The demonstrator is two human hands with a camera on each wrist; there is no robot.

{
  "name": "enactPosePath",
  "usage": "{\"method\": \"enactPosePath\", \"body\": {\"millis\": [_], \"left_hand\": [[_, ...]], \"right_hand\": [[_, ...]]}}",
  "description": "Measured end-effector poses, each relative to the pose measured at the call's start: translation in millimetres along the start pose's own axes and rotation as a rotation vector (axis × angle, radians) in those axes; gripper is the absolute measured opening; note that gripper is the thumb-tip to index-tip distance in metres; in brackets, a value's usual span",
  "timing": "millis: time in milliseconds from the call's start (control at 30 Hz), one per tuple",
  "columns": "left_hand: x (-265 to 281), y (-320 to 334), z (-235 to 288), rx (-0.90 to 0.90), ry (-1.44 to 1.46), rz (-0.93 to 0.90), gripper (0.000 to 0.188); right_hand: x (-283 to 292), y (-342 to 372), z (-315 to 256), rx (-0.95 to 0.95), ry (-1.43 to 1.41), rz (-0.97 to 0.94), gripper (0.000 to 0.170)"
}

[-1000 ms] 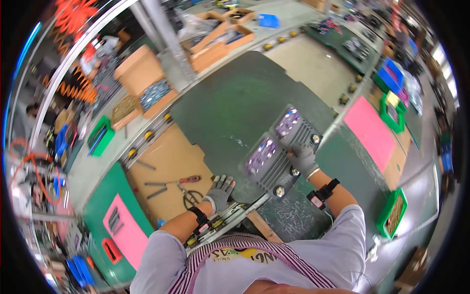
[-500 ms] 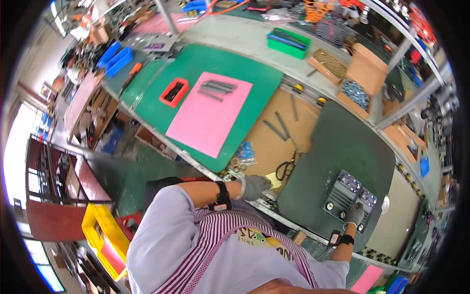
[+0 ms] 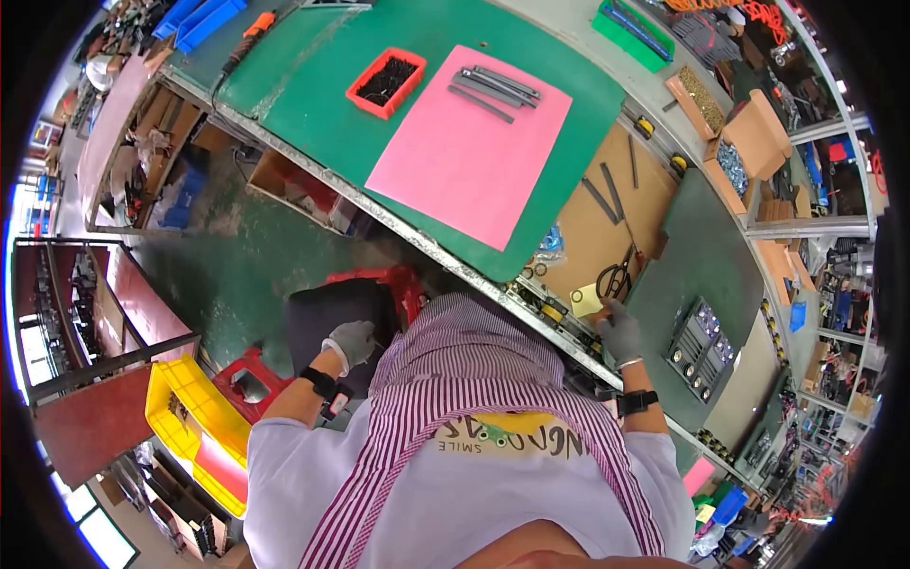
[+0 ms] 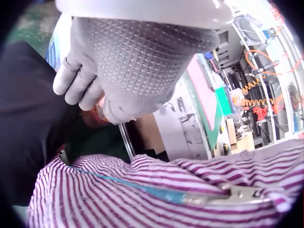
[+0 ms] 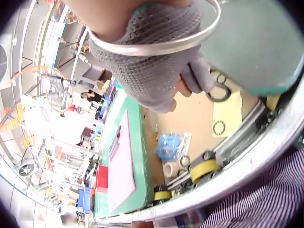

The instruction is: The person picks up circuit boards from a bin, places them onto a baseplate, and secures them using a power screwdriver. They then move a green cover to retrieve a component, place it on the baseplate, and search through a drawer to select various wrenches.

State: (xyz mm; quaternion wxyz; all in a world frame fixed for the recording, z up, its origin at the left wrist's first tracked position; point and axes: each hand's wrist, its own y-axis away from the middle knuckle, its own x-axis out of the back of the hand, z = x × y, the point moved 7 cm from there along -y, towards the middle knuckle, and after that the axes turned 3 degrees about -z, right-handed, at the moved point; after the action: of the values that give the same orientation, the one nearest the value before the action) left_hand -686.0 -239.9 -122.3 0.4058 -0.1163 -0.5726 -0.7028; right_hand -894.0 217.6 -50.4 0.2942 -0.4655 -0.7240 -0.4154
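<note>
My gloved left hand (image 3: 351,343) hangs off the table beside a black stool seat (image 3: 327,308); the left wrist view shows its fingers loosely bent with nothing in them. The gloved right hand (image 3: 621,332) is over the table's front edge, just below black-handled scissors (image 3: 616,277) and a yellow note (image 3: 585,301). Seen from the right wrist, that hand (image 5: 156,71) has loosely bent fingers above the cardboard (image 5: 194,118), with nothing visible in them. A grey ribbed part (image 3: 700,346) with round silver fittings lies on the dark green mat, apart from both hands.
Grey strips (image 3: 493,90) rest on a pink sheet (image 3: 464,161) beside a red bin (image 3: 387,83). Metal rollers and a rail (image 3: 531,308) line the table's front edge. A yellow crate (image 3: 199,436) and a red stool (image 3: 251,384) stand to the left.
The head view has turned toward the left side. My right hand has left the grey ribbed part and come near the scissors. The left hand has moved off the table edge to the stool.
</note>
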Motion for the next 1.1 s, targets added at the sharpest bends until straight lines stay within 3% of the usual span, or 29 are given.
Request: {"method": "enactPosePath", "body": {"millis": [33,133,267,333,433,600,667,733,800,867,933,1000,1067,1100], "left_hand": [[-7,4,-6,0.026,-0.014,-0.077,0.027],[-21,9,-10,0.025,0.018,-0.059,0.026],[-7,16,-3,0.11,0.205,0.027,0.028],[10,24,4,0.112,0.347,0.201,0.029],[63,23,11,0.041,0.396,0.412,0.031],[187,38,38,-0.164,0.444,0.621,0.03],[246,51,54,-0.129,0.431,0.567,0.034],[287,26,29,-0.257,0.534,0.54,0.04],[337,11,27,-0.218,0.953,0.453,0.042],[390,-8,24,-0.21,1.074,0.487,0.038],[443,-73,-18,-0.418,0.76,0.463,0.036],[482,-115,-39,-0.383,0.338,0.507,0.033],[527,-150,-41,-0.115,-0.176,0.614,0.031],[546,-152,-29,-0.064,-0.525,0.658,0.032]], "right_hand": [[-9,-3,-12,0.03,-0.02,-0.033,0.032],[-11,-11,-34,0.021,0.063,-0.143,0.032],[-6,-42,-35,0.075,0.049,-0.182,0.036],[-1,-65,-40,0.251,0.075,-0.127,0.035],[10,-97,-53,0.329,0.011,-0.05,0.035],[12,-122,-78,0.326,-0.134,-0.141,0.032],[11,-128,-86,0.349,-0.175,-0.176,0.032],[13,-135,-89,0.449,-0.147,-0.088,0.033],[20,-131,-90,0.483,-0.127,-0.014,0.032],[17,-130,-63,0.413,-0.251,-0.001,0.029],[18,-131,-33,0.26,-0.367,-0.007,0.029],[13,-128,-2,0.099,-0.523,0.027,0.031],[13,-128,-10,0.015,-0.617,0.081,0.031],[19,-119,-31,-0.037,-0.614,0.082,0.032]]}}
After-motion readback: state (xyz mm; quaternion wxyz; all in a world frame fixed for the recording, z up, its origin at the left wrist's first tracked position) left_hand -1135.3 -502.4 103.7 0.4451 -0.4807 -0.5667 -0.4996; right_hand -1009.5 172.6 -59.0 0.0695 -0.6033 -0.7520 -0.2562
